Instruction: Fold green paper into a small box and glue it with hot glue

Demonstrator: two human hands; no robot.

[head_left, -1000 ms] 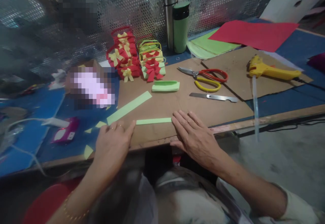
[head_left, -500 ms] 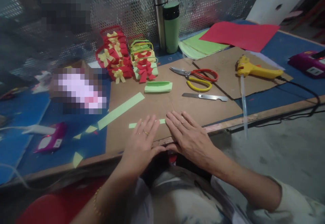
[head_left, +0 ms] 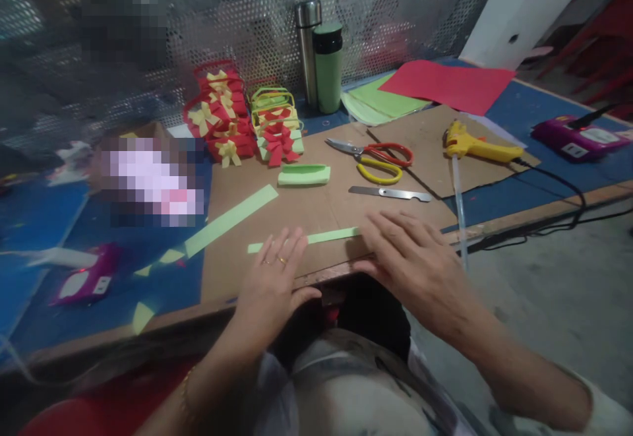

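Note:
A narrow light green paper strip point(head_left: 332, 236) lies along the near part of the brown cardboard sheet point(head_left: 316, 212). My left hand point(head_left: 277, 268) rests flat across the strip near its left end, fingers stretched out. Over the strip's right end lies my right hand point(head_left: 415, 258), fingers extended and palm down; that end is hidden beneath it. Beyond the hands sit a folded light green paper piece point(head_left: 303, 175) and a wider green paper strip point(head_left: 232, 219). Scissors point(head_left: 378, 159) with red and yellow handles and a folding blade point(head_left: 390, 194) lie farther right.
Red paper baskets point(head_left: 227, 119) and green ones point(head_left: 277, 136) with bows stand at the back, beside a green bottle point(head_left: 328, 70) and a steel flask point(head_left: 307, 40). A yellow glue gun point(head_left: 479, 144), red paper point(head_left: 448, 85) and a purple power socket point(head_left: 578, 136) are on the right.
My right hand has slid right along the narrow strip, away from my left hand, uncovering more of it. My left hand stays on the strip. The view has shifted slightly.

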